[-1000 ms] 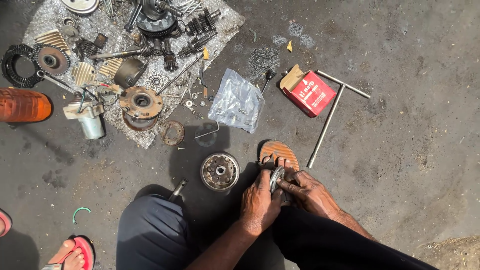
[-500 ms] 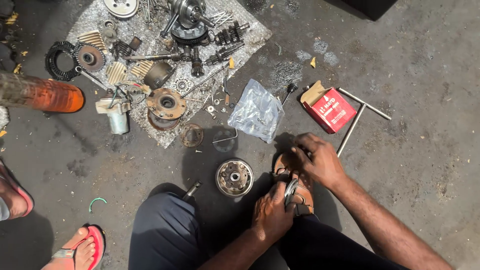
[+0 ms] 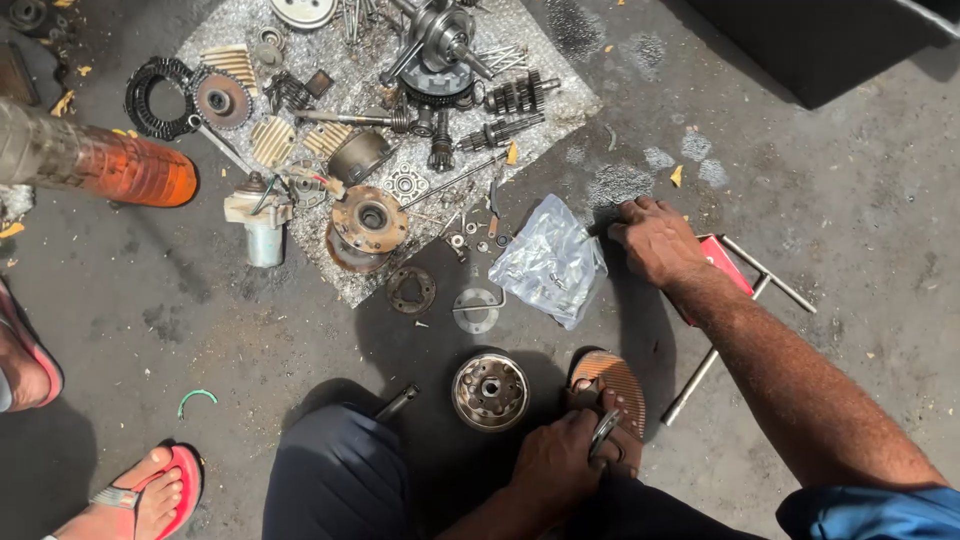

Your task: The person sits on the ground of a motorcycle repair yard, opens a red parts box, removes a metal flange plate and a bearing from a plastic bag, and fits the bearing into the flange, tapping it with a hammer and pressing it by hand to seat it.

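Grimy concrete floor (image 3: 800, 200), left hand (image 3: 560, 462) gripping metal ring (image 3: 604, 432), right hand (image 3: 655, 238) loosely curled beside plastic bag (image 3: 548, 262)

Looks like a roadside or backyard motorbike repair spot, work done right on the ground. Stained concrete floor (image 3: 820, 260), a silver sheet (image 3: 560, 95) loaded with greasy engine parts: crankshaft (image 3: 440, 35), gear shafts (image 3: 500, 130), sprocket (image 3: 222, 98), chain (image 3: 150, 95). Clutch drum (image 3: 490, 391) and T-handle wrench (image 3: 735, 330) lying loose on the floor.
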